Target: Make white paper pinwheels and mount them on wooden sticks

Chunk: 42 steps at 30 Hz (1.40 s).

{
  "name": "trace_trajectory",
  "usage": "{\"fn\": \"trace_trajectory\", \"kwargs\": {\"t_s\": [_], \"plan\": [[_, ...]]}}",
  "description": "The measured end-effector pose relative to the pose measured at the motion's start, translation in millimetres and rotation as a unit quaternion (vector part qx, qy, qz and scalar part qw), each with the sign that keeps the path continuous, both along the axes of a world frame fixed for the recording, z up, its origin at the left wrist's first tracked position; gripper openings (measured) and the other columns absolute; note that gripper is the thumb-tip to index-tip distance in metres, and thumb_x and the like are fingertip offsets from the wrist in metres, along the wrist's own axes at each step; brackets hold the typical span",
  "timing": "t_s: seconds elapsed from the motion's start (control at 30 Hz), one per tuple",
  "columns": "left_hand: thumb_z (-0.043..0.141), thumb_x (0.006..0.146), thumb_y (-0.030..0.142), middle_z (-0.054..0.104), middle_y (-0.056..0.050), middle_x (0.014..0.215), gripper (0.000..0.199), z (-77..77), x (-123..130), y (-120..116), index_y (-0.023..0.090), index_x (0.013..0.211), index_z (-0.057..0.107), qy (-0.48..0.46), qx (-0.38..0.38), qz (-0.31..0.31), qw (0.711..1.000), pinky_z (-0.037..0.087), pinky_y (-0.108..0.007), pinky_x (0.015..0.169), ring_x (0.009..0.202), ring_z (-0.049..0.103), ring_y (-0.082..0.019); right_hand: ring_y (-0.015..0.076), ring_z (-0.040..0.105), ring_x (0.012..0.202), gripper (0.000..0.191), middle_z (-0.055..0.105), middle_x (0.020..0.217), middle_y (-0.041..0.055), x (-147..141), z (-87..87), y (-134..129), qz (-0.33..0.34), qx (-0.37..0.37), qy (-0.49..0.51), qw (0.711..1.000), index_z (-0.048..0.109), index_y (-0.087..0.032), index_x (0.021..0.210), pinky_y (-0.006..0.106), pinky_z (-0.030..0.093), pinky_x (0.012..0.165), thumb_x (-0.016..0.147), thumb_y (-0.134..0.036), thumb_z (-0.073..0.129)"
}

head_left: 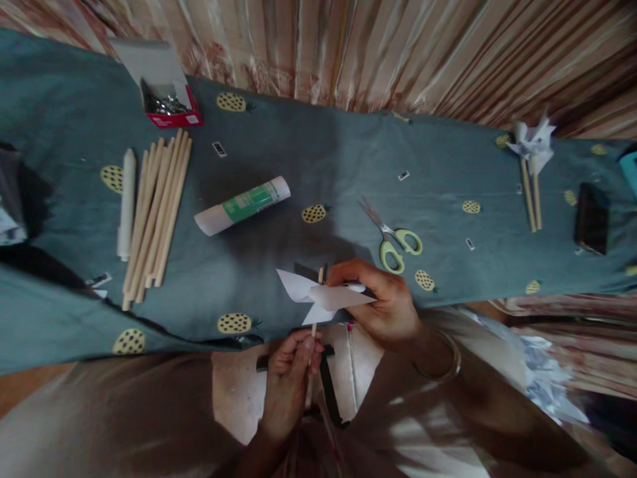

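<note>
A white paper pinwheel sits at the top of a thin wooden stick near the table's front edge. Low on that stick, my left hand is closed, thumb and fingers pinching it. My right hand curls round the pinwheel from the right, its index finger reaching behind the paper near the stick's tip. The paper blades hide some of my right fingertips. Just beyond my right hand lie scissors with light green handles, their blades partly apart.
A glue stick lies mid-table. To its left are several wooden sticks and a white candle-like stick. Behind them stands an open red box of metal pins. Far right are paper pinwheels on sticks and a dark phone.
</note>
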<state>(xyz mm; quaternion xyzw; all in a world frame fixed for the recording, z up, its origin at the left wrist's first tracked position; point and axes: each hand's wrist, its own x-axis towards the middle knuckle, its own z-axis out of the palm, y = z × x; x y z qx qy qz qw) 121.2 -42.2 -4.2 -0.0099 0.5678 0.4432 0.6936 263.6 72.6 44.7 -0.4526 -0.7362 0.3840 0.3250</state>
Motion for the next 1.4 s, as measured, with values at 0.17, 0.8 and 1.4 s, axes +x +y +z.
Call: {"fn": "trace_trajectory", "kwargs": {"t_s": [0.17, 0.8, 1.4], "plan": [[0.092, 0.053, 0.056, 0.062, 0.002, 0.059, 0.049, 0.2, 1.1, 1.2, 0.015, 0.076, 0.076, -0.008, -0.009, 0.007, 1.000, 0.034, -0.016, 0.050, 0.048, 0.040, -0.003, 0.0135, 0.071, 0.085, 0.014, 0.074, 0.091, 0.0023, -0.2, 3.1, 1.3, 0.001, 0.009, -0.016, 1.000, 0.067, -0.022, 0.095, 0.024, 0.056, 0.079, 0.088, -0.012, 0.060], [0.092, 0.051, 0.057, 0.054, 0.005, 0.051, 0.048, 2.8, 1.6, 1.6, 0.017, 0.074, 0.076, -0.003, -0.022, 0.004, 1.000, 0.038, -0.014, 0.050, 0.047, 0.038, -0.002, 0.0117, 0.071, 0.086, 0.014, 0.074, 0.093, 0.0017, -1.2, 1.1, 2.5, -0.007, -0.031, 0.003, 0.999, 0.067, -0.021, 0.094, 0.020, 0.054, 0.078, 0.085, -0.010, 0.064], [0.092, 0.052, 0.056, 0.055, 0.004, 0.052, 0.048, 4.4, 0.0, 3.4, 0.017, 0.075, 0.076, -0.004, -0.026, -0.001, 1.000, 0.035, -0.013, 0.049, 0.047, 0.039, -0.002, 0.0118, 0.071, 0.087, 0.017, 0.076, 0.095, 0.0007, -2.1, -1.7, 4.4, -0.015, -0.060, 0.021, 0.998, 0.068, -0.021, 0.093, 0.021, 0.054, 0.079, 0.083, -0.008, 0.064]]}}
